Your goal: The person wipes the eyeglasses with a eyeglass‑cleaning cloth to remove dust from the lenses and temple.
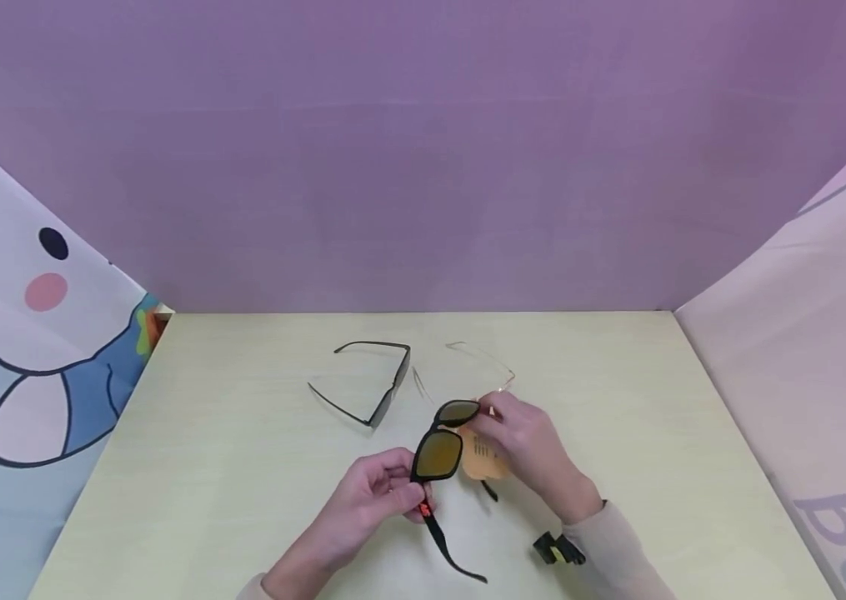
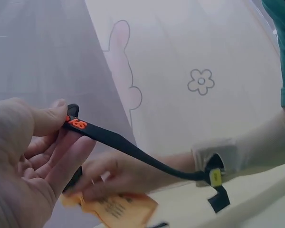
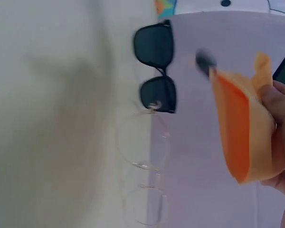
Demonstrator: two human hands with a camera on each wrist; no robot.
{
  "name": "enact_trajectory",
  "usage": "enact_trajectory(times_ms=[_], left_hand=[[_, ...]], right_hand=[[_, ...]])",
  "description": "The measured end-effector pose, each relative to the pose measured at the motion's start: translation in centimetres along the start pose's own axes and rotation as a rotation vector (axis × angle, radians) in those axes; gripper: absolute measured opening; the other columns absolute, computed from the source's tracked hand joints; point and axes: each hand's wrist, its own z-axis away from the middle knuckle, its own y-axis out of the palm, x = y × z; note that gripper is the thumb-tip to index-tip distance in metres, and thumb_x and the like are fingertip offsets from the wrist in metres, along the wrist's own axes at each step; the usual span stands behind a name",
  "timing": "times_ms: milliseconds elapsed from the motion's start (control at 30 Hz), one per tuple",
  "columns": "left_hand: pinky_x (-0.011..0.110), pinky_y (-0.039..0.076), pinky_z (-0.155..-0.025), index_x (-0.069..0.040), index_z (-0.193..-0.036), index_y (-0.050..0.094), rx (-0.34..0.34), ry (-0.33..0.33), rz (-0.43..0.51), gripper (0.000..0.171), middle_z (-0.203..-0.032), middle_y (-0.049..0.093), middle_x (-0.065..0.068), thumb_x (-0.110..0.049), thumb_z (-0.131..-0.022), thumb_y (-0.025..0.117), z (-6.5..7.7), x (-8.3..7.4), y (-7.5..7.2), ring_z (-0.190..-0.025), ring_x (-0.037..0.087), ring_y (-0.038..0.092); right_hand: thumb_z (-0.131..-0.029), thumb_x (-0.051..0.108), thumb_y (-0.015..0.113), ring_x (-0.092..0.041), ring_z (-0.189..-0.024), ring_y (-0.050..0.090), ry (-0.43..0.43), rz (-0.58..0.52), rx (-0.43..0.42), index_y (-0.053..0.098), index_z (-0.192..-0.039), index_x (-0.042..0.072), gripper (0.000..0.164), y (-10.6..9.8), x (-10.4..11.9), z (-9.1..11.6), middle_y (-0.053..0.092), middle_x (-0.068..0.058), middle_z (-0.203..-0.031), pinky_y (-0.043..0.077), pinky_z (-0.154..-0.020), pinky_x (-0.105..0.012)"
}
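Black sunglasses (image 1: 438,455) with brownish lenses are held above the table, one temple hanging toward the front. My left hand (image 1: 362,502) pinches them near the hinge, thumb on the temple (image 2: 116,140) with its red-orange lettering. An orange cloth (image 1: 484,457) with printed text hangs from my right hand (image 1: 531,442). Those right fingers pinch the cloth at the far lens's outer edge. In the right wrist view the cloth (image 3: 260,137) is folded over, partly covered by the fingers. The other temple's dark tip (image 1: 490,492) shows below the cloth.
Another pair of black sunglasses (image 1: 390,392) lies unfolded on the table (image 1: 242,467), left of centre. Thin wire-framed clear glasses (image 1: 510,377) lie behind my right hand. A black device with a yellow label (image 1: 559,549) sits at the right wrist. Printed cloth walls enclose the table.
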Motion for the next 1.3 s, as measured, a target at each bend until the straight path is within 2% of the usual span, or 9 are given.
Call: enact_trajectory(times_ms=[200,300,567,667,867,933,1100,1200,1300], left_hand=[[0.022,0.062,-0.074,0.028,-0.111,0.048,-0.039,-0.014,-0.042,0.033,-0.093,0.074,-0.001,0.002,-0.098,0.062,-0.1,-0.5,0.0,-0.084,0.008,0.072],[0.023,0.062,-0.075,0.029,-0.111,0.047,-0.049,-0.039,-0.036,0.035,-0.093,0.074,-0.001,0.001,-0.098,0.063,-0.1,-0.7,0.3,-0.083,0.008,0.072],[0.024,0.062,-0.074,0.026,-0.112,0.051,-0.057,-0.092,-0.047,0.035,-0.093,0.071,0.003,-0.003,-0.098,0.064,0.1,-1.5,1.1,-0.081,0.009,0.07],[0.023,0.062,-0.074,0.026,-0.112,0.05,-0.061,-0.082,-0.042,0.034,-0.093,0.072,0.002,-0.002,-0.098,0.063,0.3,-1.8,0.9,-0.081,0.009,0.07],[0.023,0.062,-0.073,0.023,-0.111,0.052,-0.076,-0.06,-0.027,0.029,-0.093,0.072,0.001,0.0,-0.098,0.062,0.5,-1.9,0.5,-0.08,0.009,0.07],[0.024,0.062,-0.073,0.021,-0.111,0.054,-0.076,-0.078,-0.02,0.027,-0.093,0.072,0.002,-0.001,-0.098,0.062,0.4,-1.8,0.6,-0.08,0.009,0.07],[0.026,0.063,-0.074,0.022,-0.115,0.053,-0.04,-0.152,0.008,0.033,-0.095,0.071,0.002,-0.004,-0.098,0.065,0.2,-1.2,1.4,-0.081,0.007,0.069],[0.025,0.063,-0.074,0.024,-0.117,0.051,-0.031,-0.163,0.021,0.039,-0.096,0.07,0.001,-0.006,-0.099,0.066,0.0,-1.0,1.8,-0.081,0.006,0.068],[0.023,0.062,-0.073,0.025,-0.117,0.05,-0.039,-0.129,0.014,0.039,-0.094,0.07,0.001,-0.006,-0.099,0.065,0.0,-1.1,1.9,-0.081,0.006,0.067]], right_hand=[[-0.081,0.015,0.084,-0.009,-0.079,0.063,-0.017,-0.013,0.257,0.08,-0.099,0.018,0.019,0.8,0.8,1.2,0.067,0.002,-0.097,0.057,-0.069,-0.019],[-0.078,0.014,0.088,-0.009,-0.08,0.063,-0.009,-0.017,0.313,0.08,-0.097,0.019,0.021,0.9,0.9,1.3,0.067,0.002,-0.097,0.058,-0.07,-0.02],[-0.084,0.008,0.081,-0.011,-0.073,0.063,-0.005,-0.062,0.07,0.076,-0.089,0.009,0.007,0.7,0.5,0.3,0.063,0.0,-0.091,0.056,-0.064,-0.018],[-0.083,0.01,0.081,-0.01,-0.075,0.064,-0.037,-0.096,0.097,0.076,-0.09,0.011,0.008,0.8,0.7,0.6,0.065,0.0,-0.092,0.056,-0.067,-0.016],[-0.084,0.02,0.085,-0.001,-0.07,0.053,-0.03,-0.16,0.283,0.081,-0.095,0.021,0.012,1.0,1.5,1.5,0.063,0.008,-0.088,0.046,-0.062,-0.009],[-0.083,0.02,0.086,-0.001,-0.07,0.053,-0.029,-0.145,0.304,0.081,-0.093,0.02,0.011,1.1,1.5,1.5,0.064,0.008,-0.088,0.046,-0.062,-0.009],[-0.078,0.011,0.087,-0.008,-0.07,0.058,-0.004,-0.072,0.17,0.078,-0.087,0.013,0.013,0.7,1.1,0.9,0.066,0.001,-0.091,0.052,-0.061,-0.017],[-0.089,0.013,0.079,-0.009,-0.068,0.055,0.026,-0.063,0.082,0.079,-0.088,0.012,0.002,0.6,0.8,0.7,0.064,0.0,-0.091,0.049,-0.056,-0.019],[-0.094,0.012,0.072,-0.009,-0.066,0.055,0.037,-0.095,0.058,0.077,-0.085,0.01,0.011,0.9,0.8,1.3,0.064,-0.001,-0.091,0.048,-0.055,-0.017]])
